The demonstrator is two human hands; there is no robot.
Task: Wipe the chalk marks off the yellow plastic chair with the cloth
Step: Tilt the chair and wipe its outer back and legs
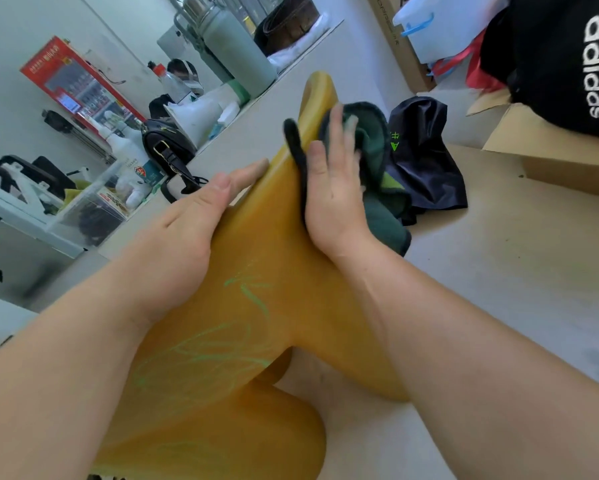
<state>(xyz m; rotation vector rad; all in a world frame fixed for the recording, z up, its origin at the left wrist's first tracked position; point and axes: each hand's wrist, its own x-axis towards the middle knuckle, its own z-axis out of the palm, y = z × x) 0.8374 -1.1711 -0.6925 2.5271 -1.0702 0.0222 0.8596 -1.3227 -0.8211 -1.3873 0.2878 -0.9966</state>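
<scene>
A pale surface (499,289) spread under everything, running out well beyond the fingertips of both hands. The yellow plastic chair (256,237) lay tipped over on it, one long part of it passing between the two hands and ending past the fingers. A black bag with white lettering (561,64) sat on a cardboard box (551,157), well off to the right of the right fingers. A crumpled dark garment (426,161) lay just beyond the cloth, on the side away from the right palm.

The dark green cloth (374,140) was bunched under the right hand (332,188) and draped over the chair's edge, spilling down past the heel of the palm. The right fingers were straight and slightly spread, blurred at the tips, pressing the cloth flat against the chair without curling round it. The left hand (187,223) lay flat on the chair's opposite side, fingers straight and together, the thumb resting along the top.

Green chalk marks (253,299) streaked the yellow plastic behind both wrists, nearer the person than either set of fingers.
</scene>
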